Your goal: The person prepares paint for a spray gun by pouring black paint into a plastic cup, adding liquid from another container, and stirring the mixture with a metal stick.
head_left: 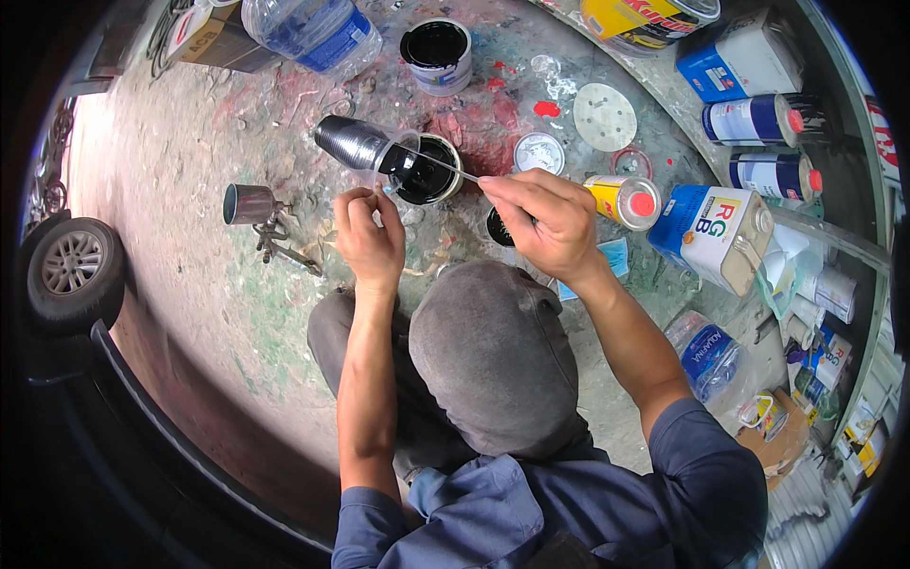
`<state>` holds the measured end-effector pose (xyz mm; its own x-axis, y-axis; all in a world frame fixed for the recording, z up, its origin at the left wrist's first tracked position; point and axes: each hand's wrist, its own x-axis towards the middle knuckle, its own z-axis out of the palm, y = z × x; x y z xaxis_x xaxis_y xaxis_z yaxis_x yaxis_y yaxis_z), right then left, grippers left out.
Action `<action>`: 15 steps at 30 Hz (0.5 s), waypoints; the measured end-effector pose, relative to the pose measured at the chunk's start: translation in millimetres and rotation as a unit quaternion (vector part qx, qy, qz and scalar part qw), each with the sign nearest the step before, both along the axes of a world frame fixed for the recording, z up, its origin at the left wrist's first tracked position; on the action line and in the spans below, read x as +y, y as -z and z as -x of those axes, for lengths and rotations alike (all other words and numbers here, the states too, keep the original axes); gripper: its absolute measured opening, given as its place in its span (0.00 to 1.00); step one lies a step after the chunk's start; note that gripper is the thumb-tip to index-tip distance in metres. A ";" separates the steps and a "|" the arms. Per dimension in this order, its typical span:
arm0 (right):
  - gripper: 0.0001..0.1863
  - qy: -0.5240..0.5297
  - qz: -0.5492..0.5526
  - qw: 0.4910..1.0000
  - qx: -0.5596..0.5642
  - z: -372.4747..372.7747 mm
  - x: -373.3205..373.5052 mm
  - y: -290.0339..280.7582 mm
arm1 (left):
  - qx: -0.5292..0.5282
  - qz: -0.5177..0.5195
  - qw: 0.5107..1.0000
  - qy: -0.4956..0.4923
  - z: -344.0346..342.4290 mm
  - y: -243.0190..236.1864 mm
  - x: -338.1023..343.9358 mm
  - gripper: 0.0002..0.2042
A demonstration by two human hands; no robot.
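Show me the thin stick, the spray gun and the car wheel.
stick (445, 168), head view, mid-shaft.
spray gun (251, 204), head view, metal cup.
wheel (71, 263), head view, hub.

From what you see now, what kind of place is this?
Probably a car paint workshop: a paint-stained floor, a spray gun lying on it, paint tins and spray cans around, and a car wheel at the left.

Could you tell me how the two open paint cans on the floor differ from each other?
The near paint can lies by the hands, with a thin stick in the right hand reaching over it; the far paint can stands alone. The near can is partly hidden by a clear cup near the left hand; the far one shows whole. Both hold black paint.
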<state>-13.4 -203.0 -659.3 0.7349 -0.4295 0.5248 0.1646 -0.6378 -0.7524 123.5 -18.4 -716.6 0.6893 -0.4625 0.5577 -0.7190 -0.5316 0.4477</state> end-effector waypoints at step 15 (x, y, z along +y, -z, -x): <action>0.13 0.003 -0.014 1.000 -0.001 -1.8 -3.3 -0.4 | -0.029 -0.018 0.999 0.019 0.0 -2.0 -4.9 0.08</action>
<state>-11.6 -206.3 -658.9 0.7308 -0.4494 0.5139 0.1618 -0.6173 -0.7699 123.5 -23.3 -714.6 0.6379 -0.5085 0.5783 -0.7631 -0.5185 0.3858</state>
